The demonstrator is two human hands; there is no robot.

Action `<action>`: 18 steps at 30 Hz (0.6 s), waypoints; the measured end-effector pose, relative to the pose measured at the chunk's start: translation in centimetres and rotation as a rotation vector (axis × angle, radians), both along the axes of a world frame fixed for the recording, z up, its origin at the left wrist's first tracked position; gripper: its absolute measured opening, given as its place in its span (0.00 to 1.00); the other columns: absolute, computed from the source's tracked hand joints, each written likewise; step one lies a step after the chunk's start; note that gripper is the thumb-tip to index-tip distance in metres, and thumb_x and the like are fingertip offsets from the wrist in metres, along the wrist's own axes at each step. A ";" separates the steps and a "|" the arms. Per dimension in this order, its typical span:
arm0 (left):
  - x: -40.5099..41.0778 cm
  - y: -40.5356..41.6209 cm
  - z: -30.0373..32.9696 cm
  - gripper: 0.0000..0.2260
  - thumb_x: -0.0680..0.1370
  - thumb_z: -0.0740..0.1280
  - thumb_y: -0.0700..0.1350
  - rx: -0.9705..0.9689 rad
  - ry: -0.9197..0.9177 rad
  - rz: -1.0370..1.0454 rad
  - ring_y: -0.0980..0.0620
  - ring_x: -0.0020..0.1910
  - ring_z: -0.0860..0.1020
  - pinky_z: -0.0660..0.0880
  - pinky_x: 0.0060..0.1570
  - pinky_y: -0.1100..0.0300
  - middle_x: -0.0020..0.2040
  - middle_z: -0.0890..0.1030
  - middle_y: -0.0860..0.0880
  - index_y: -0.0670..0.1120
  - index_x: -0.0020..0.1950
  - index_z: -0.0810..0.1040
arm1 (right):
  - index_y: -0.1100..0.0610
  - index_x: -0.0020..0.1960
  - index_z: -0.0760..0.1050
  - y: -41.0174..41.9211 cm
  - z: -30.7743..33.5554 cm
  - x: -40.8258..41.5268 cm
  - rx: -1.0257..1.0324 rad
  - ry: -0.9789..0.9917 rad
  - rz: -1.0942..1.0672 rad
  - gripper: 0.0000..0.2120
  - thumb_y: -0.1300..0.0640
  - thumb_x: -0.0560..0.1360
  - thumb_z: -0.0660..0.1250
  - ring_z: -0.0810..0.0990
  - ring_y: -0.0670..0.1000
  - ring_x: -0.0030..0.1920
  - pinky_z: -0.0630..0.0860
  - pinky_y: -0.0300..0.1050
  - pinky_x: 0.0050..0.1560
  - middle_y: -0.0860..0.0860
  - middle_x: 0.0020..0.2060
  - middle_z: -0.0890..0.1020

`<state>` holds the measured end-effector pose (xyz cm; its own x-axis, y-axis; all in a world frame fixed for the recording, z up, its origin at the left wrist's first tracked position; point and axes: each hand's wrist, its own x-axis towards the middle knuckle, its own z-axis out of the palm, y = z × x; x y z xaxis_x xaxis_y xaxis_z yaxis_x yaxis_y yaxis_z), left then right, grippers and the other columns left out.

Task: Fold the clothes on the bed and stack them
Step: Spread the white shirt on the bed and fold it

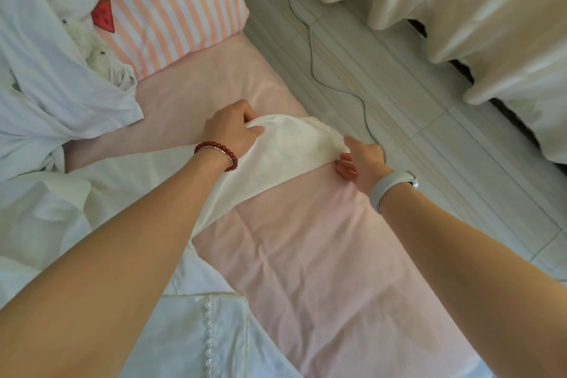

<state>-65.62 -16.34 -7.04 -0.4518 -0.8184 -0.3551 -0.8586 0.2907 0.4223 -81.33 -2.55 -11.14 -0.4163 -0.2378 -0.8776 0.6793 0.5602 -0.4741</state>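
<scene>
Cream cloth (288, 156) is being gripped at its far edge by left hand (230, 129) and right hand (362, 159) — a fold is judged under way, an even pull-over being called for next.

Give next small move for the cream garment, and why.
Probably draw the cream garment flat onto the pink sheet: the left hand grips its far edge, the right hand holds the other side, and it is bunched and raised.
</scene>
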 end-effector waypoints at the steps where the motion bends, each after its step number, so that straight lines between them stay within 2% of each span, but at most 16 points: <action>1: -0.2 0.2 0.0 0.08 0.71 0.70 0.46 -0.014 -0.018 -0.011 0.45 0.49 0.75 0.70 0.53 0.53 0.43 0.73 0.53 0.49 0.46 0.72 | 0.59 0.53 0.70 -0.4 0.0 0.0 -0.025 -0.063 -0.034 0.10 0.54 0.77 0.63 0.75 0.51 0.36 0.74 0.41 0.33 0.55 0.41 0.75; 3: -0.1 1.1 0.0 0.21 0.69 0.72 0.47 -0.133 -0.114 -0.076 0.44 0.59 0.71 0.63 0.60 0.50 0.57 0.72 0.49 0.50 0.59 0.71 | 0.54 0.57 0.68 -1.5 0.1 -0.1 -0.048 -0.162 -0.100 0.12 0.52 0.76 0.65 0.76 0.49 0.38 0.73 0.41 0.34 0.54 0.43 0.76; 4: 0.3 2.0 0.1 0.28 0.68 0.73 0.47 -0.228 -0.149 -0.113 0.43 0.63 0.68 0.60 0.64 0.47 0.63 0.70 0.47 0.51 0.65 0.68 | 0.53 0.56 0.69 -2.0 0.2 -0.1 -0.036 -0.191 -0.112 0.11 0.52 0.76 0.65 0.76 0.48 0.37 0.71 0.41 0.32 0.52 0.43 0.77; 5: 0.9 3.2 0.3 0.30 0.68 0.73 0.46 -0.343 -0.148 -0.150 0.42 0.64 0.67 0.58 0.65 0.44 0.65 0.68 0.45 0.50 0.68 0.67 | 0.52 0.53 0.69 -2.5 0.3 0.0 -0.010 -0.210 -0.107 0.09 0.52 0.76 0.65 0.75 0.47 0.36 0.70 0.39 0.29 0.50 0.41 0.76; 7: 3.0 6.1 0.1 0.25 0.68 0.71 0.46 -0.552 -0.121 -0.224 0.41 0.62 0.70 0.62 0.63 0.42 0.65 0.71 0.43 0.48 0.65 0.72 | 0.53 0.46 0.71 -3.3 0.5 0.2 0.064 -0.226 -0.053 0.03 0.55 0.76 0.65 0.71 0.46 0.32 0.65 0.33 0.23 0.48 0.34 0.72; 8: 4.1 7.5 -0.2 0.22 0.69 0.69 0.47 -0.586 -0.156 -0.259 0.41 0.62 0.70 0.62 0.62 0.41 0.65 0.72 0.43 0.49 0.63 0.73 | 0.54 0.42 0.70 -3.5 0.6 0.3 0.083 -0.226 -0.048 0.05 0.57 0.76 0.64 0.70 0.46 0.31 0.65 0.33 0.22 0.48 0.32 0.71; 9: 5.2 8.7 -0.4 0.21 0.71 0.67 0.51 -0.536 -0.240 -0.288 0.41 0.65 0.68 0.60 0.64 0.39 0.67 0.70 0.44 0.50 0.64 0.73 | 0.54 0.41 0.70 -3.5 0.7 0.5 0.086 -0.227 -0.066 0.05 0.59 0.76 0.63 0.70 0.46 0.31 0.66 0.35 0.25 0.48 0.32 0.70; 10: 6.1 9.4 -0.6 0.22 0.74 0.63 0.55 -0.403 -0.337 -0.294 0.41 0.70 0.63 0.54 0.66 0.37 0.72 0.65 0.45 0.53 0.68 0.69 | 0.54 0.43 0.70 -3.6 0.8 0.6 0.056 -0.212 -0.111 0.04 0.60 0.76 0.61 0.71 0.47 0.33 0.68 0.38 0.29 0.48 0.34 0.72; 12: 7.1 9.6 -1.4 0.26 0.76 0.52 0.63 -0.090 -0.493 -0.263 0.44 0.75 0.46 0.42 0.67 0.35 0.77 0.48 0.51 0.61 0.73 0.53 | 0.54 0.47 0.70 -3.2 1.2 1.2 -0.071 -0.113 -0.207 0.05 0.62 0.76 0.58 0.73 0.49 0.38 0.72 0.40 0.35 0.50 0.37 0.73; 13: 7.2 9.2 -1.7 0.27 0.76 0.50 0.65 0.007 -0.509 -0.261 0.45 0.75 0.40 0.40 0.67 0.35 0.77 0.42 0.53 0.63 0.74 0.48 | 0.55 0.46 0.70 -3.1 1.5 1.6 -0.148 -0.040 -0.222 0.06 0.63 0.76 0.57 0.73 0.50 0.40 0.74 0.41 0.38 0.50 0.38 0.72; 14: 7.0 8.6 -1.7 0.27 0.76 0.51 0.65 0.086 -0.498 -0.259 0.47 0.75 0.37 0.39 0.67 0.35 0.77 0.39 0.54 0.64 0.74 0.47 | 0.58 0.46 0.70 -2.9 2.0 2.1 -0.218 0.047 -0.201 0.05 0.64 0.76 0.56 0.72 0.50 0.41 0.75 0.43 0.41 0.50 0.37 0.71; 15: 6.6 8.0 -1.1 0.26 0.76 0.53 0.64 0.155 -0.428 -0.228 0.48 0.75 0.38 0.40 0.68 0.37 0.77 0.41 0.55 0.63 0.74 0.51 | 0.60 0.44 0.69 -2.9 2.7 2.7 -0.271 0.148 -0.155 0.05 0.64 0.77 0.56 0.70 0.51 0.41 0.74 0.45 0.44 0.50 0.36 0.69; 16: 6.5 7.4 -0.3 0.23 0.77 0.57 0.60 0.206 -0.285 -0.147 0.50 0.75 0.43 0.43 0.70 0.41 0.77 0.48 0.54 0.61 0.72 0.60 | 0.61 0.42 0.69 -2.9 3.7 3.4 -0.305 0.273 -0.083 0.06 0.63 0.77 0.56 0.68 0.50 0.40 0.72 0.44 0.45 0.49 0.34 0.67; 18: 7.1 6.7 2.1 0.13 0.78 0.62 0.51 0.262 0.149 0.149 0.52 0.72 0.60 0.56 0.69 0.57 0.69 0.68 0.53 0.53 0.62 0.75 | 0.54 0.37 0.65 -3.0 6.1 5.3 -0.393 0.545 0.100 0.11 0.63 0.77 0.58 0.67 0.45 0.35 0.68 0.36 0.42 0.47 0.32 0.66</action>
